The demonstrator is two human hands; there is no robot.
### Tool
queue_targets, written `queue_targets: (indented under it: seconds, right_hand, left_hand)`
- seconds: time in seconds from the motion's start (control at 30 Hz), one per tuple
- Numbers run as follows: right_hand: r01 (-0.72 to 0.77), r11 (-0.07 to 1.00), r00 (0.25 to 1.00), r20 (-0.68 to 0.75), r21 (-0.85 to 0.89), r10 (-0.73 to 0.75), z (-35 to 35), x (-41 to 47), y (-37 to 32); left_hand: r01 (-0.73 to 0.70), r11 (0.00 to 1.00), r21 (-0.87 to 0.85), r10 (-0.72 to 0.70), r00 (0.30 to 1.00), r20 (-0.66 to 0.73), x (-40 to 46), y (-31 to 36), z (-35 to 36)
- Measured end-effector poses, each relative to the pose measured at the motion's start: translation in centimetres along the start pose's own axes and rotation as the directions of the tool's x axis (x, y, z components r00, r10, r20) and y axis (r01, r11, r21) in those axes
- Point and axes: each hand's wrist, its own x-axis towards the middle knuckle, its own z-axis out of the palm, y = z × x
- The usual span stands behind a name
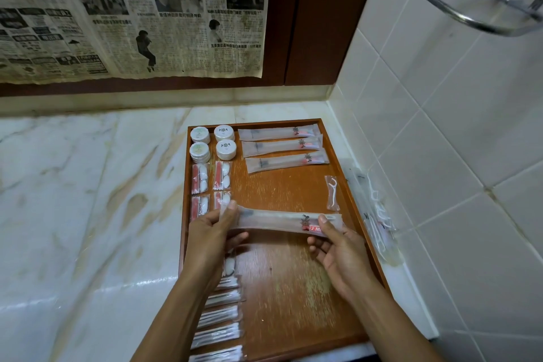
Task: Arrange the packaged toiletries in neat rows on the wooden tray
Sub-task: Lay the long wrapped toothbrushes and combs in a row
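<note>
**Fourth long packet held level above the tray, parallel to the row awaiting it**

A long translucent packet (282,222) is held crosswise above the wooden tray (293,288), its long axis running left to right, parallel to the three like packets (283,146) laid in a row at the far right of the tray. That row lies directly beyond the hands, with bare wood between. The left hand (213,233) pinches the packet's left end; the right hand (338,247) pinches its printed right end. Both hands are well apart and are judged equally near the open slot. A floss packet (332,193) lies just beyond the right end.
</note>
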Motion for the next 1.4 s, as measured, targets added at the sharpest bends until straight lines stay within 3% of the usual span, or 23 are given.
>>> queue_targets:
  seconds: [0.47,0.7,0.83,0.93,1.03,1.13,1.27,1.4]
  right_hand:
    - [0.058,0.983,0.998,0.03,-0.173,-0.053,-0.3,0.3,0.0]
    - [0.081,0.98,0.996,0.036,-0.179,-0.076,-0.7,0.7,-0.3]
    - [0.121,0.948,0.992,0.058,-0.294,-0.109,-1.0,1.9,-1.8]
    - [0.177,0.853,0.984,0.083,-0.491,-0.157,-0.8,3.9,-4.6]
    - [0.263,0.633,0.962,0.145,-0.728,-0.233,-0.1,6.7,-7.1]
    - [0.32,0.501,0.942,0.215,-0.804,-0.257,0.8,8.7,-8.2]
    - [0.326,0.322,0.945,0.292,-0.889,-0.15,1.0,9.1,-7.9]
    - [0.288,0.249,0.954,0.255,-0.925,-0.159,-0.5,7.6,-6.5]
  left_hand:
    - [-0.014,1.0,-0.016,0.013,0.998,-0.062,0.8,-0.1,-0.8]
    - [-0.007,0.999,-0.038,0.004,0.996,-0.089,0.8,0.0,-0.6]
    - [0.004,1.0,0.031,-0.002,0.998,-0.061,1.3,0.5,-0.6]
    - [-0.01,0.982,0.188,0.01,1.0,0.002,2.4,1.7,-0.3]
    - [-0.047,0.948,0.313,0.028,0.997,0.066,3.9,3.2,0.4]
    - [-0.103,0.909,0.403,0.082,0.994,0.069,5.3,4.1,1.2]
    - [-0.146,0.846,0.513,0.128,0.989,0.071,6.5,4.4,1.5]
    - [-0.164,0.795,0.584,0.136,0.986,0.092,6.1,4.2,0.9]
